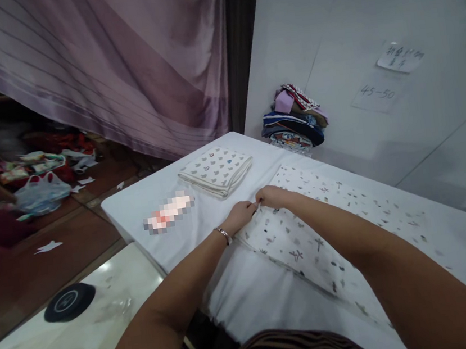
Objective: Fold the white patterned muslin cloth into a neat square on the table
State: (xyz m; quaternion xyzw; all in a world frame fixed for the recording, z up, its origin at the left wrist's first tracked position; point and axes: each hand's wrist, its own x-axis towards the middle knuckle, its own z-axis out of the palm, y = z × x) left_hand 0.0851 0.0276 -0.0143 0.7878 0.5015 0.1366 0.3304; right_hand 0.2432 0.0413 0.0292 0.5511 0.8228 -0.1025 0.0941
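A thin white fabric sheet (294, 240) printed with small dark palm-tree motifs lies lengthwise on the white-covered desk (131, 209), directly before the person. At its far end the left hand (241, 216) and right hand (273, 196) meet, the fingers of both pinched on the fabric. Maintain even tension, align the edges squarely, and press out creases. Beyond lies a folded, off-white cloth with grey motifs (215, 168); farther back, a pile of multicoloured folded textiles (294, 119).
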